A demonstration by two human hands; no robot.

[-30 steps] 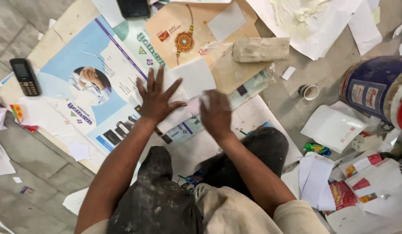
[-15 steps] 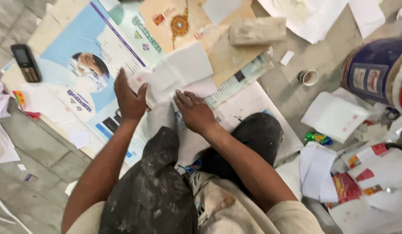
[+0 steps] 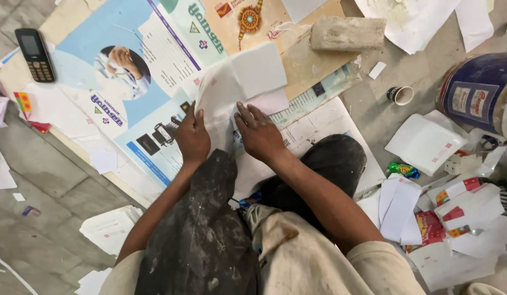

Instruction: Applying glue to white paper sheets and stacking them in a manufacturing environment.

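A folded white paper piece [image 3: 239,82], like an envelope, lies on a large printed poster [image 3: 127,93] spread on the floor. My left hand [image 3: 192,136] rests flat on the paper's near left edge. My right hand [image 3: 258,131] presses on its near right part, fingers together and pointing away from me. Both palms face down and neither hand grips anything. My knees in stained dark trousers [image 3: 209,218] sit just below the hands.
A black keypad phone [image 3: 34,54] lies far left. A stone block [image 3: 346,33] weighs down brown card [image 3: 308,65] at the top. A blue tin drum [image 3: 477,93], a small cup [image 3: 400,95] and several white paper stacks [image 3: 425,143] fill the right side.
Both hands have drawn back toward my knees, sliding the white paper with them. The left hand's fingers were spread a second ago and now lie together.
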